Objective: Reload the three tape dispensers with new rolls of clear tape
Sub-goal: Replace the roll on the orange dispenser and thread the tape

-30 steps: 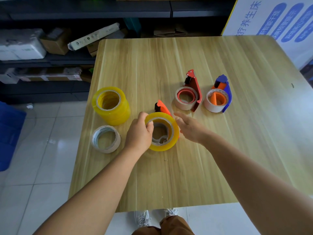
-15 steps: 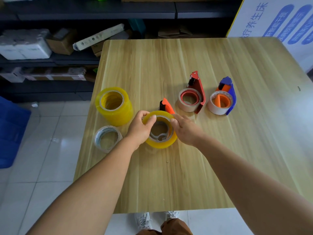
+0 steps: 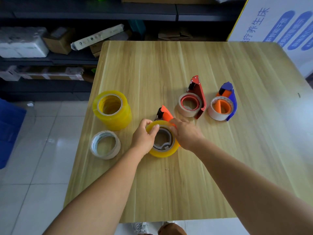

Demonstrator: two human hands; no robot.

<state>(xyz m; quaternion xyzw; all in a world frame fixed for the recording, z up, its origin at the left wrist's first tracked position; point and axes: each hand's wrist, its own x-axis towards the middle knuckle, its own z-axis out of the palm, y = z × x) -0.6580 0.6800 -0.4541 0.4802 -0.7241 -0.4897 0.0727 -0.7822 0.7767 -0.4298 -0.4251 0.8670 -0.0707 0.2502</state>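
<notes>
A yellow-tinted roll of clear tape point(image 3: 163, 152) lies flat over an orange dispenser point(image 3: 165, 113) near the table's middle. My left hand point(image 3: 144, 137) grips the roll's left rim. My right hand point(image 3: 185, 134) presses on its right rim and covers part of the orange dispenser. A red dispenser point(image 3: 199, 97) and a blue dispenser point(image 3: 231, 99) lie to the right, each holding a nearly bare cardboard core. A stack of yellowish new rolls point(image 3: 112, 110) stands at the left, with a used white core point(image 3: 105, 144) in front of it.
The wooden table point(image 3: 169, 192) ends at a tiled floor on the left and front. Dark shelves with boxes point(image 3: 59, 42) stand behind the table, a white and blue printed panel point(image 3: 279, 22) at the back right, and a blue bin point(image 3: 8, 129) at far left.
My right hand has closed in from beside the roll onto its right rim. My left hand has kept its grip on the left rim, and the roll sits lower over the orange dispenser.
</notes>
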